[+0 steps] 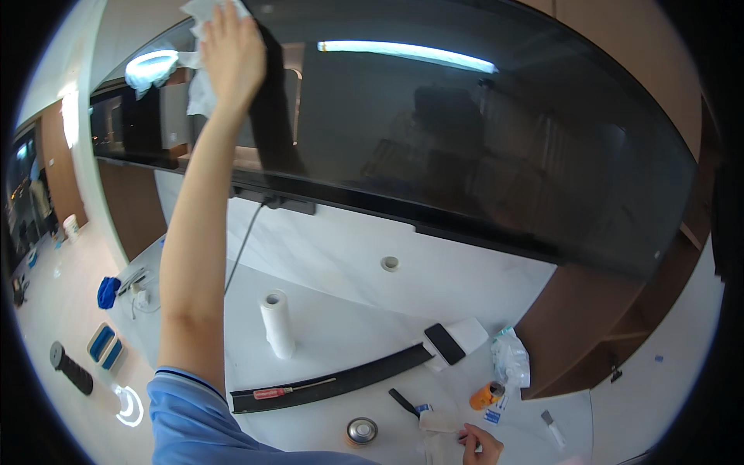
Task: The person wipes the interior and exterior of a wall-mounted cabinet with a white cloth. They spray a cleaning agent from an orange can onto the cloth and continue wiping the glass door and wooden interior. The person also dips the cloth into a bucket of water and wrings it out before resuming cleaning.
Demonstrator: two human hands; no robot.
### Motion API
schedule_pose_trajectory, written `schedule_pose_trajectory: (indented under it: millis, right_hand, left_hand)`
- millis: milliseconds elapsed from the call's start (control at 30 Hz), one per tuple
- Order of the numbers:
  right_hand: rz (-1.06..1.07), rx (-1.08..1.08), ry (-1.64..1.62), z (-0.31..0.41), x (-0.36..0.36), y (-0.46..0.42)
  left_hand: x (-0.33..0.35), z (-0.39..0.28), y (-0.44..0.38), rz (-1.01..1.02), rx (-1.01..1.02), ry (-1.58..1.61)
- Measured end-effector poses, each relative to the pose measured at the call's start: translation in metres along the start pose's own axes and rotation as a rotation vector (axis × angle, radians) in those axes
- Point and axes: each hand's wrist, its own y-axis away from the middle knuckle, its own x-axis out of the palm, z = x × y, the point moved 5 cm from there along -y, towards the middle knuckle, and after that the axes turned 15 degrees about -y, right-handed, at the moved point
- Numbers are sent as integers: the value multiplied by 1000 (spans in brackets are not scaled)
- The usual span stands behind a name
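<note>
My left hand (pixel 233 61) is raised, its palm flattened over a white wipe (pixel 201 96) against the dark screen of a large wall-mounted television (pixel 372 128). The wipe's loose edges show around my fingers, and the screen reflects the wipe and a bright tube light. Low at the right, my right hand (pixel 483 447) has bent fingers by the counter's front; a small dark thing shows at the fingertips, but whether it is gripped is unclear. Beside that hand lie a folded pale cloth or wipe (pixel 439 421) and a black-handled tool (pixel 404 402).
On the white counter (pixel 325 331) stand a paper roll (pixel 276 328), an orange can (pixel 486 396) and a metal-topped can (pixel 361 432). A black channel strip (pixel 372 375) carries a red-handled screwdriver (pixel 273 393). Nearby are a smartphone (pixel 444 344), plastic packet (pixel 511 360) and brush (pixel 553 429). A cable (pixel 244 241) hangs below the television.
</note>
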Motion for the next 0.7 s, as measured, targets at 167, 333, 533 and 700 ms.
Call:
schedule_pose_trajectory:
  millis: [167, 333, 533, 700]
  right_hand:
    - [-46, 61, -36, -14, -9, 11]
    - [-68, 13, -45, -24, -20, 13]
    - [-113, 59, -77, -18, -37, 16]
    - [-64, 22, -85, -25, -44, 22]
  left_hand:
    - [-81, -122, 11, -48, 68, 223]
    - [-190, -271, -3, -15, 93, 614]
    - [-248, -365, -3, -111, 405, 848]
    - [-214, -290, -14, -95, 439, 931]
